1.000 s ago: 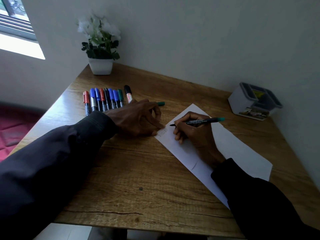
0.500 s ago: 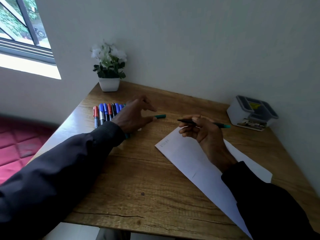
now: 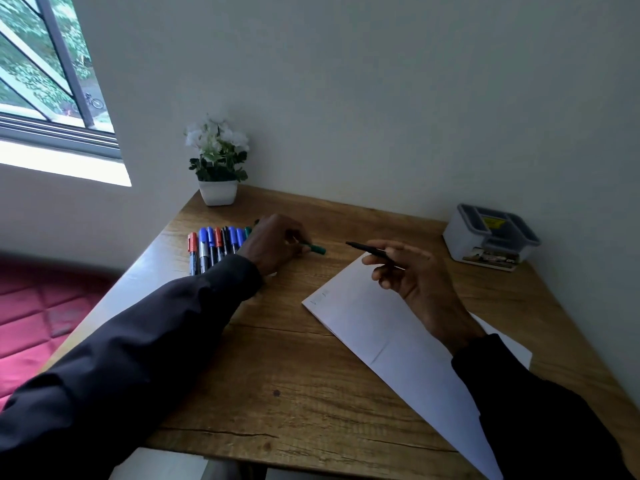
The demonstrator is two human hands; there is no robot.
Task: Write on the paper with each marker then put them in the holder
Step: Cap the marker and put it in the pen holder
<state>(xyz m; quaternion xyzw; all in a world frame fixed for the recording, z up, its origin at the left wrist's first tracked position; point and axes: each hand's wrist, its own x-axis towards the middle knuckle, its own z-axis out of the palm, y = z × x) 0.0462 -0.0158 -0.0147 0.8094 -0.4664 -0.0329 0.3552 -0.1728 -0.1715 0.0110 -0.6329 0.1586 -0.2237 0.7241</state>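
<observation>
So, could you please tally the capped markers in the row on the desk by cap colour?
Red-capped markers: 2
Blue-capped markers: 4
Black-capped marker: 1
Green-capped marker: 1
Total: 8 in plain view; the left hand, pinching a loose green cap, covers the row's right end, where a dark tip may be a ninth.

Counts: row of markers (image 3: 214,245) centre-left, eight caps visible, maybe more hidden. Mid-frame: 1x uncapped marker (image 3: 372,251), 1x green cap (image 3: 317,249), 1x paper (image 3: 363,323). Right: 1x holder (image 3: 460,240). Upper centre-left: 1x potted plant (image 3: 218,192).
</observation>
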